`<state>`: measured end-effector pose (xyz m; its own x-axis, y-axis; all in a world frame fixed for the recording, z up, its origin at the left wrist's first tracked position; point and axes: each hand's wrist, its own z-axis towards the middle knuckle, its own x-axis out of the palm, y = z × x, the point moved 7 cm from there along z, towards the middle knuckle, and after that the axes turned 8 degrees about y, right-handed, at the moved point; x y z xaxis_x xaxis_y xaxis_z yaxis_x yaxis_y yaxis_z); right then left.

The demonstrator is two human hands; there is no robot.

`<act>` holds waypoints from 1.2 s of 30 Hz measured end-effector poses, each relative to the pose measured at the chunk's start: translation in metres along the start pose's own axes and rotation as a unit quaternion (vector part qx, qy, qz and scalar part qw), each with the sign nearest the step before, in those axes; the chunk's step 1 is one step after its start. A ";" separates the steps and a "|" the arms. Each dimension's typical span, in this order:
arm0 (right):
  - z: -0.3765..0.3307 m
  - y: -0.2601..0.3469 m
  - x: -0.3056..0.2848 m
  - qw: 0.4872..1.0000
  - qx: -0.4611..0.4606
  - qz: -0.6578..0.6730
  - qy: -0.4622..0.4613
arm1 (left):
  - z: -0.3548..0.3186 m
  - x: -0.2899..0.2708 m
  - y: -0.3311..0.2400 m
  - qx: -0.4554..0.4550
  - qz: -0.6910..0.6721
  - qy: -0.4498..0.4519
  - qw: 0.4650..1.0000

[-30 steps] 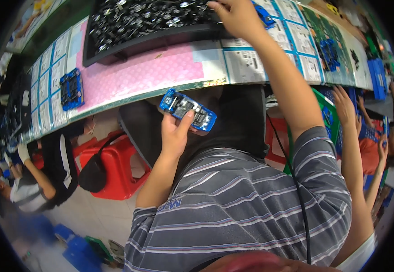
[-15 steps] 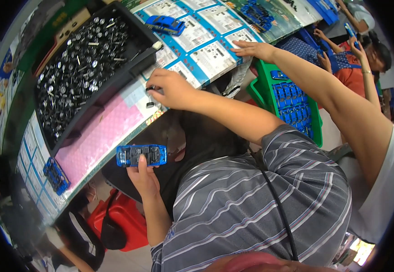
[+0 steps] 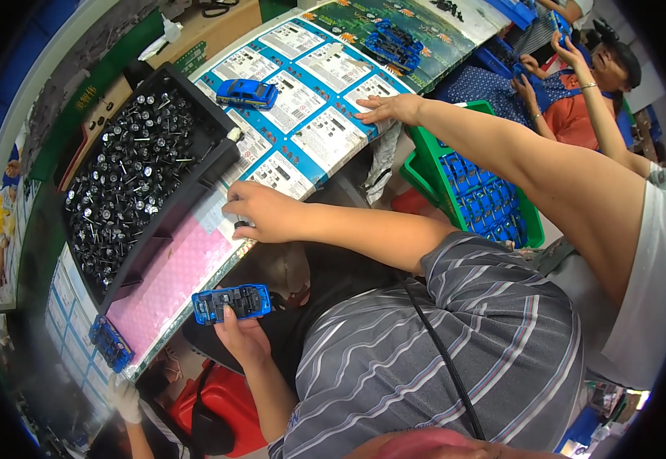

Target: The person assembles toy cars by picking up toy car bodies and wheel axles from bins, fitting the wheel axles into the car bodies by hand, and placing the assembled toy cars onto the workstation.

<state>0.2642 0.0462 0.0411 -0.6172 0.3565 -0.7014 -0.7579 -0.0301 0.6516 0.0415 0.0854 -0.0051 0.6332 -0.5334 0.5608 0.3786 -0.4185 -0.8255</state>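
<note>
In my left hand [image 3: 246, 342] is a blue toy car [image 3: 253, 301], turned underside up with its black parts showing, the thumb pressed on it. It is held off the table's front edge. My right hand [image 3: 266, 213] is at the table edge, fingers closed on a toy wheel axle [image 3: 241, 225], of which only a small black part shows; the fingers hide the rest. A large black bin [image 3: 166, 223] beyond the hands holds many wheel axles [image 3: 130, 172] with black wheels and silvery hubs.
A pink padded mat [image 3: 168, 271] lies before the bin. Blue cars rest on the table: one upright [image 3: 247, 93], one at the left end [image 3: 111, 343], several at the far right [image 3: 394, 46]. Another person's hand [image 3: 388, 109] reaches over the printed sheets. A green crate [image 3: 533, 218] holds blue cars.
The view has shifted, so most things sit lower in it. My right hand's fingers now cover more of the axle, whose hanging wheel showed before. My left hand keeps the car.
</note>
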 end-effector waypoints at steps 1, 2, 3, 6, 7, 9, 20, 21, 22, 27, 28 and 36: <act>-0.001 0.001 -0.001 1.000 -0.004 0.000 -0.001 | 0.000 -0.002 -0.001 0.004 0.001 0.000 1.000; -0.002 0.000 -0.001 1.000 0.002 0.007 0.008 | 0.000 -0.006 0.000 0.005 -0.008 0.010 1.000; -0.003 -0.001 -0.001 1.000 0.010 0.015 0.015 | 0.001 -0.005 0.000 0.004 -0.017 0.020 1.000; -0.008 0.007 -0.007 0.998 0.017 0.053 0.016 | -0.001 -0.001 -0.005 -0.001 0.002 0.033 0.999; -0.008 0.011 -0.008 0.995 0.037 0.089 0.033 | -0.001 -0.001 -0.006 0.000 0.002 0.033 0.999; -0.008 0.023 -0.011 0.993 0.030 0.111 0.041 | 0.000 -0.002 -0.008 -0.002 -0.017 0.017 1.000; -0.016 0.076 0.002 0.988 -0.027 0.125 0.081 | 0.014 0.004 -0.013 -0.021 0.065 -0.057 0.996; -0.018 0.077 -0.005 0.988 -0.011 0.132 0.078 | 0.020 0.008 -0.010 0.002 0.004 -0.052 0.999; -0.019 0.085 -0.011 0.990 -0.019 0.117 0.072 | 0.018 0.005 -0.013 0.027 0.039 -0.053 0.997; -0.017 0.105 -0.008 0.994 -0.021 0.098 0.050 | 0.008 -0.001 -0.018 0.049 -0.004 -0.047 0.998; -0.017 0.107 -0.006 0.995 -0.026 0.089 0.042 | 0.008 0.000 -0.021 0.048 -0.014 -0.050 0.997; -0.017 0.127 0.021 0.995 -0.079 0.008 0.059 | -0.001 0.000 -0.023 0.061 -0.026 -0.035 0.997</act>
<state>0.1516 0.0342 0.1042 -0.6428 0.2423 -0.7267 -0.7658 -0.1840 0.6161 0.0320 0.0943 0.0139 0.6542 -0.4590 0.6011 0.4889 -0.3497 -0.7992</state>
